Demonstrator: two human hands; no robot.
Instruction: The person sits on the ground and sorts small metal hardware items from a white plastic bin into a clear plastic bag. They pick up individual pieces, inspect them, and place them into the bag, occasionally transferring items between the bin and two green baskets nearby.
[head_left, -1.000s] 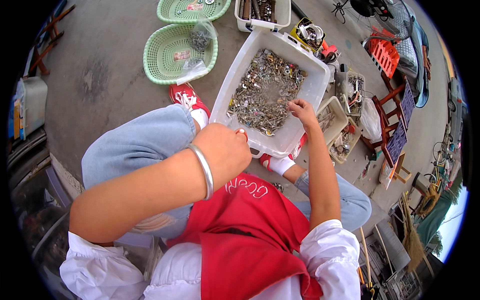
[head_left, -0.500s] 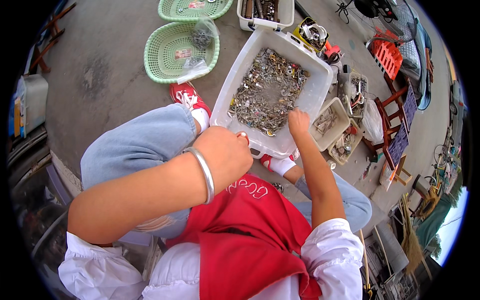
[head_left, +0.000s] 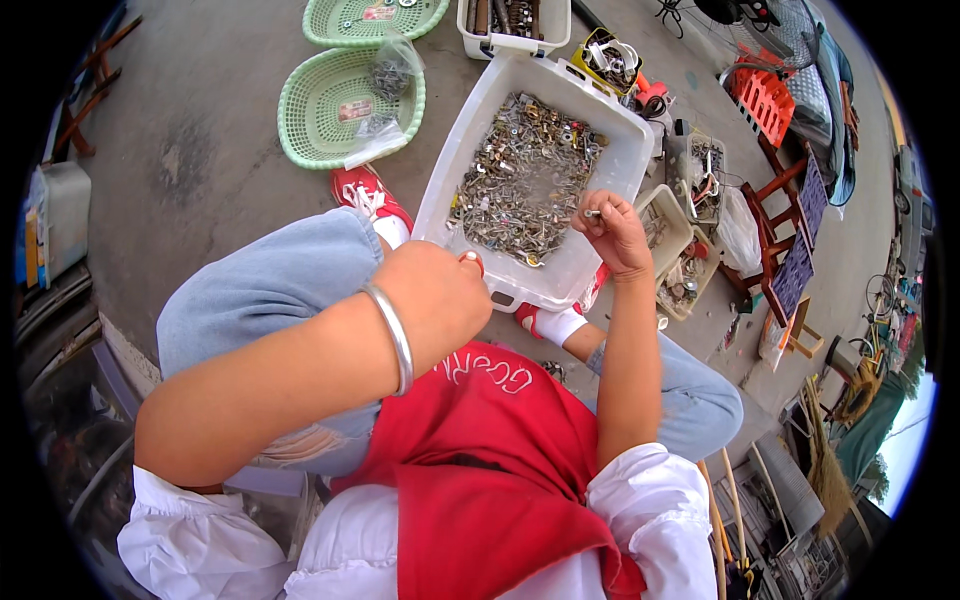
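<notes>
A white plastic bin (head_left: 622, 165) stands on the ground in front of me. Heaped in it are many small mixed screws, bolts and other metal bits (head_left: 510, 185). Over the bin's near right side I hold up my right hand (head_left: 613, 235), its fingers pinched on a small bolt (head_left: 593, 213) whose round end shows. My left hand (head_left: 437, 293), a silver bangle (head_left: 392, 335) on its wrist, is closed in a fist near the bin's near left corner. Whatever those curled fingers hold, if anything, is hidden from sight.
Two green baskets (head_left: 300, 120) with plastic bags sit at the far left. A tub of metal rods (head_left: 515, 45) and a yellow bucket (head_left: 580, 65) stand behind the bin. Small trays (head_left: 680, 225) lie to the right, near a wooden chair (head_left: 775, 255).
My right hand has risen from the metal pieces and turned, now showing a small bolt in its fingertips. My left hand stays closed. The view has shifted slightly.
</notes>
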